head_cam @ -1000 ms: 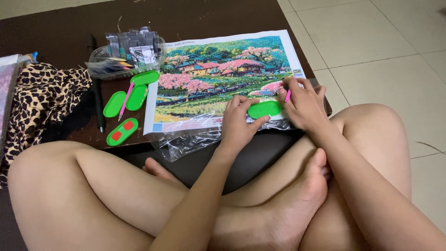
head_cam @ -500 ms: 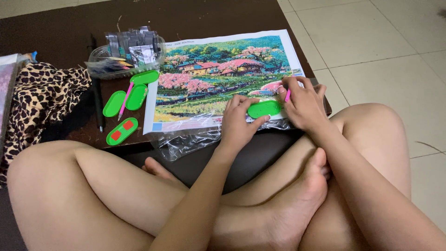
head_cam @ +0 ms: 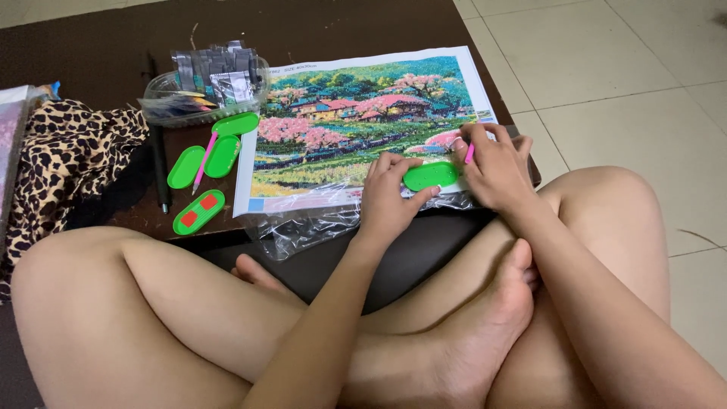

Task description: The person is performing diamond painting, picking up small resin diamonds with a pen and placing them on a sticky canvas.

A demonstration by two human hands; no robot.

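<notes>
1. My left hand (head_cam: 390,198) is pinching the small green oval tray (head_cam: 431,176) at its near end, holding it flat on the diamond painting canvas (head_cam: 356,125), bottom right corner.
2. My right hand (head_cam: 496,168) is gripping a pink applicator pen (head_cam: 469,154), fingers closed around it, tip hovering just beside the tray.
3. Tray is looking light, rigid plastic, easy to tip; I'm judging its rim edges the best hold.
4. Canvas is lying thin and floppy on the dark worktop (head_cam: 98,45), over crinkly clear plastic wrap (head_cam: 303,227).
5. Spare green trays (head_cam: 204,157) are sitting well apart on the left.
</notes>
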